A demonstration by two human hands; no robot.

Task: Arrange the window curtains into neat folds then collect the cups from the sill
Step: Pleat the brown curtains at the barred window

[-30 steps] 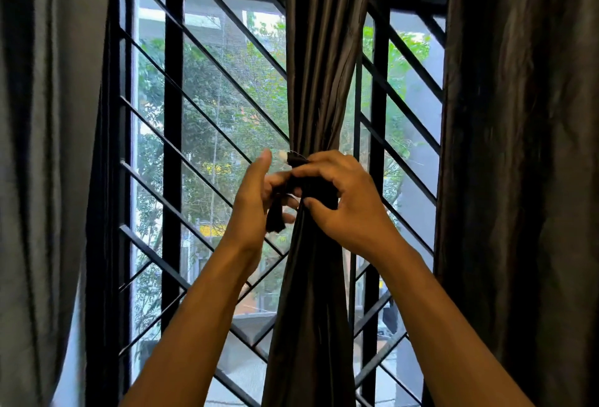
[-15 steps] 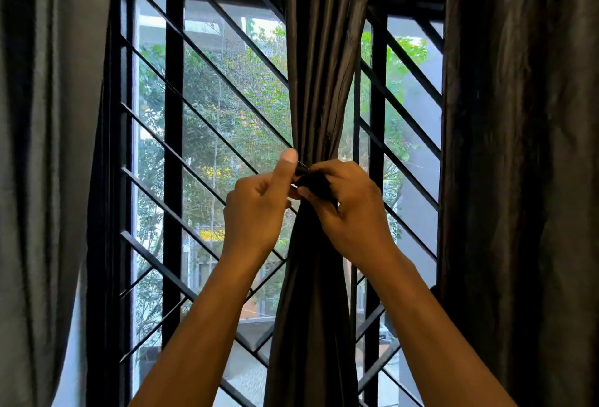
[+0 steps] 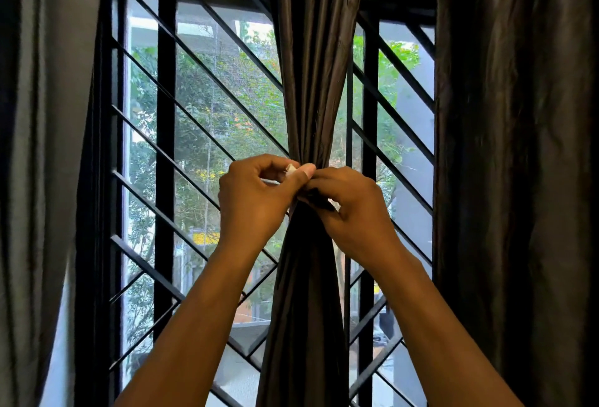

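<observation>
Left hand (image 3: 256, 204) fingers (image 3: 259, 165) pinch a small white tab (image 3: 291, 169). Right hand (image 3: 353, 209) fingers curl on the dark tie (image 3: 319, 201) cinching the middle curtain (image 3: 312, 82), frame centre. Window grille (image 3: 201, 108) behind; 2 side curtains (image 3: 518, 147) flank it.

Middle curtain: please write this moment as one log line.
step: tying middle curtain | left hand: pinches tie end | right hand: grips tie | cups: unseen

Daylight is coming through the window (image 3: 207, 154), black diagonal grille (image 3: 227, 98) crossing it (green trees (image 3: 233, 95) showing outside); room interior is staying dim.
</observation>
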